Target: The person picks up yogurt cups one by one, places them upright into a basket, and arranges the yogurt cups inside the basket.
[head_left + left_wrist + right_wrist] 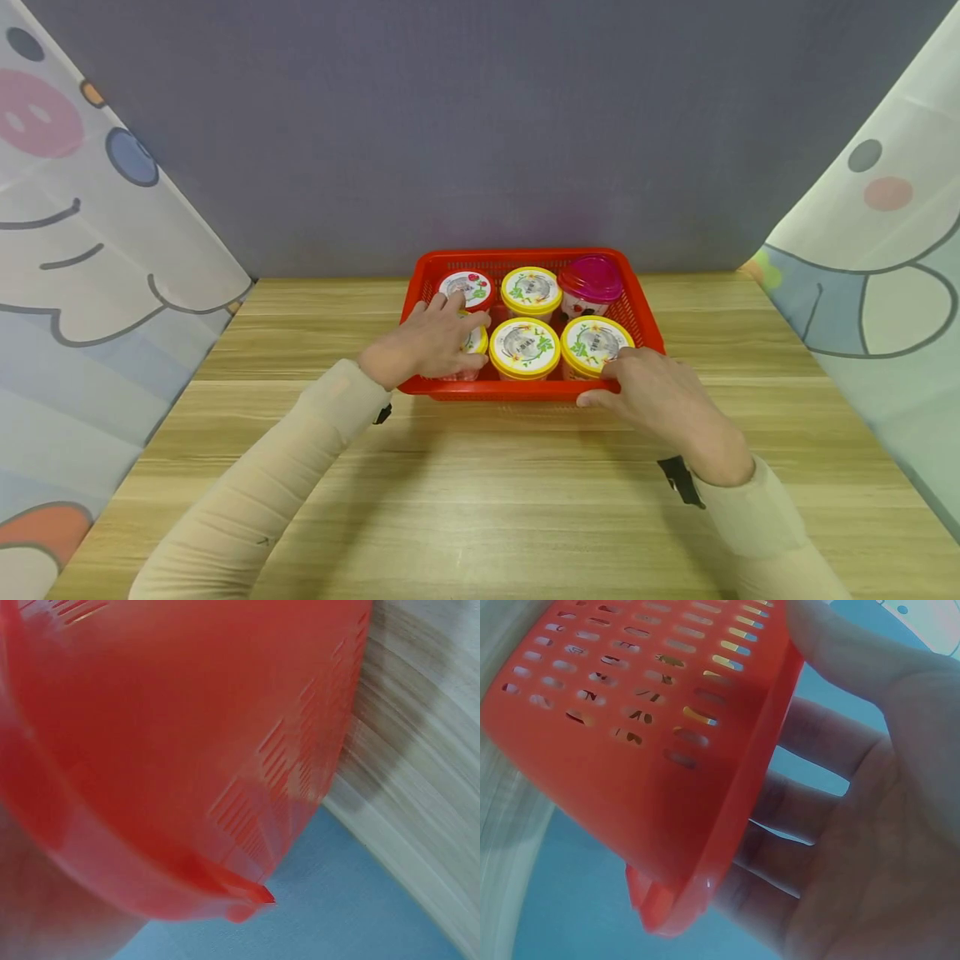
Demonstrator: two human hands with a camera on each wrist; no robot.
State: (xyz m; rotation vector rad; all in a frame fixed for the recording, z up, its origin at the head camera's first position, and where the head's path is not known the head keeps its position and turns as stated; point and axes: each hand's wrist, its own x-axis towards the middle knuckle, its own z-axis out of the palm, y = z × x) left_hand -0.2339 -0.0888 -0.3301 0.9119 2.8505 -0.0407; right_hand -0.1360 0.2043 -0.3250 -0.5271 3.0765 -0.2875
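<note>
In the head view a red plastic basket point(525, 388) holds lidded tubs in two rows. My left hand point(431, 340) curves over the front-left yellow-lidded tub point(474, 339), thumb and fingers around its lid. A front-middle tub point(524, 347) and a front-right tub point(594, 343) have yellow-rimmed lids. At the basket's front-right corner, my right hand point(663, 396) has its thumb by the front rim and a finger beside the front-right lid. In the right wrist view, its fingers point(802, 806) reach behind the rim, and their tips are hidden; whether they grip anything is unclear.
Behind stand a red-rimmed tub point(467, 289), a yellow-lidded tub point(532, 289) and a magenta-lidded tub point(592, 279). The basket sits on a wood-grain table point(480, 500) against a grey back panel point(480, 125). Cartoon-printed cloths point(90, 208) flank the table.
</note>
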